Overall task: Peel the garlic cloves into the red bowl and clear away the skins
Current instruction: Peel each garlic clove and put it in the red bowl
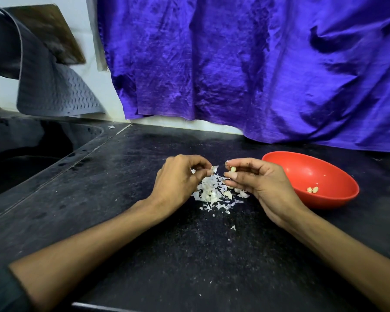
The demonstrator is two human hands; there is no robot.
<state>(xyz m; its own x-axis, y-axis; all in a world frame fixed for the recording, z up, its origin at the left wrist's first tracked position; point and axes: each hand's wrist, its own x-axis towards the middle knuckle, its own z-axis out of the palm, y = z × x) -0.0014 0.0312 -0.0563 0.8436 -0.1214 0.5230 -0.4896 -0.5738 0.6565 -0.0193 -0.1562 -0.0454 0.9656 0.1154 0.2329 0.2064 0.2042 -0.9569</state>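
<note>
My right hand (259, 183) pinches a pale peeled garlic clove (233, 169) between thumb and fingers, just left of the red bowl (338, 199). My left hand (178, 179) pinches a white scrap of garlic skin (214, 169) a little to the left of the clove. Below and between both hands lies a pile of white skins (212, 192) on the black counter (189, 255), with a few unpeeled cloves (229, 194) mixed into it. Two or three peeled cloves (312, 189) lie inside the bowl.
A dark sink (27, 158) is sunk into the counter at the left. A grey ridged mat (54, 93) hangs against the wall above it. Purple cloth (257, 64) drapes down the back wall to the counter. Stray skin flakes (233, 227) dot the counter near me.
</note>
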